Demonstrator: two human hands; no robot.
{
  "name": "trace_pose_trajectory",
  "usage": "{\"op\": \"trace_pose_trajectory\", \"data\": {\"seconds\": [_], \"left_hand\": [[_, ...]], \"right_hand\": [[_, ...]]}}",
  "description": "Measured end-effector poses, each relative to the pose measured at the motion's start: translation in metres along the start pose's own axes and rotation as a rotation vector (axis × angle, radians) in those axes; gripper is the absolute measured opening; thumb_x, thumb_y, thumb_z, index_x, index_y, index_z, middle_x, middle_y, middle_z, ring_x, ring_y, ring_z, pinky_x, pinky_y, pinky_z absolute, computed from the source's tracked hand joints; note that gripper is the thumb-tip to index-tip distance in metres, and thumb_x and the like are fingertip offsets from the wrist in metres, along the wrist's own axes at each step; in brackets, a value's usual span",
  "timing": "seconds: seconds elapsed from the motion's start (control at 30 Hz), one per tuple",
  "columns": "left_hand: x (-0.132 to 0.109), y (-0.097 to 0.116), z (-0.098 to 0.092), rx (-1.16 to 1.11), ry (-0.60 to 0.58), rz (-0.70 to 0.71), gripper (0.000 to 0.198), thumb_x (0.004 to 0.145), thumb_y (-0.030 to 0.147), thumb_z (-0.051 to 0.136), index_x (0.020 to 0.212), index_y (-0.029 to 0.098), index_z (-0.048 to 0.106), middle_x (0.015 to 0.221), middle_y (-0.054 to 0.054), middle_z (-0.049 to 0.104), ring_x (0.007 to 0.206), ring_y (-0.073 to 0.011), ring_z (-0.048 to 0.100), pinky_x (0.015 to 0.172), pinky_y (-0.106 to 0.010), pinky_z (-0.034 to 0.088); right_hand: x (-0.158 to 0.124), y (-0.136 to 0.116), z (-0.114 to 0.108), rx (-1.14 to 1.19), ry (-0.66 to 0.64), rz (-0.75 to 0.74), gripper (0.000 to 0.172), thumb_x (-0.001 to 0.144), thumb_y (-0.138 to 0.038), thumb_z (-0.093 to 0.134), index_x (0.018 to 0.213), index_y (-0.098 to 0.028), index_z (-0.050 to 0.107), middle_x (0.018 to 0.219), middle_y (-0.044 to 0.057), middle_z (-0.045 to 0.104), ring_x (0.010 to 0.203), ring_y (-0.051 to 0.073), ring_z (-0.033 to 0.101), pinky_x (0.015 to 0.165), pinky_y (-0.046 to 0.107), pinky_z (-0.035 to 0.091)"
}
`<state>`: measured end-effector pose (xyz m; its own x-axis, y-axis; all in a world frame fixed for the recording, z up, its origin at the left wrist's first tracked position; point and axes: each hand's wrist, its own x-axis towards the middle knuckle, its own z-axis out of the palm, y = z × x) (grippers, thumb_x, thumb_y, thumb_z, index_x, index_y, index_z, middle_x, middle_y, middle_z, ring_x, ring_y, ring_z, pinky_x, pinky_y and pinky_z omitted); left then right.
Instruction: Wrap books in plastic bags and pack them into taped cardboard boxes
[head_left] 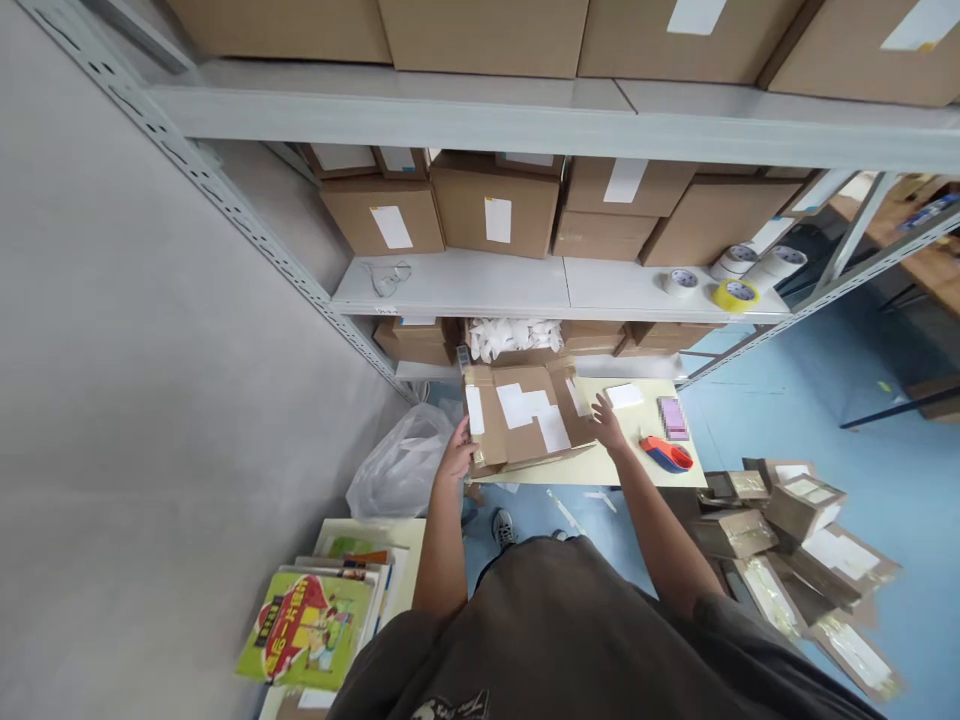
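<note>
A brown cardboard box (525, 455) with several white paper labels on its face lies tilted on the pale yellow table (600, 468). At its left edge, my left hand (457, 452) is closed on the cardboard, the thumb toward the front corner. My right hand (606, 424) is beside the right edge with its fingers spread; whether they touch the cardboard is hard to see. To the right of that hand lie a red and blue tape dispenser (666, 454), a purple pack (673, 418) and a white stack of paper (624, 396).
Ahead, a white shelving rack (480, 282) holds closed cardboard boxes (495, 210) and tape rolls (735, 294). A clear plastic bag (401, 465) sits left of the table. Picture books (311, 625) are stacked nearer me. Flattened and empty boxes (806, 508) litter the blue floor at right.
</note>
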<state>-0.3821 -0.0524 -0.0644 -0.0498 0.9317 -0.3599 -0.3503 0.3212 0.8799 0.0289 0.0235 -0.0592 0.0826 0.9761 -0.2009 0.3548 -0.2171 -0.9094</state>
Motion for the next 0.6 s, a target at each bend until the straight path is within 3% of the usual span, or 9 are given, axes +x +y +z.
{"op": "trace_pose_trajectory", "data": {"seconds": [0.07,0.13,0.23,0.37,0.47,0.6], "left_hand": [[0.009,-0.012,0.001,-0.018,0.052,-0.057,0.102,0.062,0.011,0.073,0.160,0.024,0.046,0.115,-0.008,0.077,0.097,-0.0243,0.075,0.082,-0.032,0.059],[0.016,-0.020,0.002,-0.027,0.110,-0.085,0.100,0.062,0.009,0.071,0.159,0.022,0.047,0.110,-0.007,0.077,0.094,-0.0238,0.075,0.079,-0.031,0.058],[0.022,-0.027,0.008,-0.023,0.197,-0.094,0.101,0.059,0.007,0.067,0.157,0.023,0.047,0.102,-0.004,0.076,0.087,-0.0203,0.074,0.075,-0.028,0.057],[0.020,-0.030,0.024,-0.022,0.237,-0.079,0.101,0.056,0.006,0.066,0.154,0.024,0.048,0.102,-0.003,0.076,0.084,-0.0186,0.073,0.072,-0.026,0.057],[0.012,-0.031,0.045,-0.030,0.253,-0.055,0.099,0.058,0.006,0.068,0.153,0.025,0.048,0.113,-0.006,0.076,0.095,-0.0208,0.074,0.077,-0.028,0.059],[0.000,-0.038,0.089,-0.005,0.268,-0.078,0.097,0.067,0.008,0.073,0.157,0.025,0.042,0.125,-0.010,0.074,0.107,-0.0244,0.074,0.082,-0.032,0.061]], "right_hand": [[-0.021,0.015,0.017,-0.164,0.090,-0.066,0.082,0.082,-0.037,0.062,0.162,-0.026,0.046,0.155,0.017,0.058,0.144,0.037,0.055,0.116,0.060,0.048],[-0.045,0.024,0.033,-0.296,0.072,-0.192,0.072,0.087,-0.035,0.060,0.158,-0.024,0.052,0.158,0.016,0.056,0.149,0.035,0.051,0.123,0.058,0.043],[-0.072,0.031,0.055,-0.438,-0.092,-0.352,0.065,0.091,-0.030,0.061,0.155,-0.025,0.057,0.161,0.014,0.054,0.152,0.033,0.048,0.125,0.055,0.042],[-0.080,0.033,0.069,-0.625,-0.263,-0.258,0.083,0.083,-0.024,0.074,0.162,-0.029,0.050,0.172,0.013,0.040,0.159,0.038,0.036,0.121,0.059,0.046],[-0.075,0.032,0.065,-0.675,-0.299,-0.200,0.092,0.079,-0.025,0.080,0.164,-0.030,0.046,0.176,0.015,0.032,0.162,0.043,0.029,0.120,0.062,0.045],[-0.074,0.022,0.060,-0.590,-0.333,-0.370,0.090,0.080,-0.032,0.084,0.163,-0.030,0.049,0.174,0.016,0.036,0.162,0.044,0.029,0.125,0.064,0.037]]}}
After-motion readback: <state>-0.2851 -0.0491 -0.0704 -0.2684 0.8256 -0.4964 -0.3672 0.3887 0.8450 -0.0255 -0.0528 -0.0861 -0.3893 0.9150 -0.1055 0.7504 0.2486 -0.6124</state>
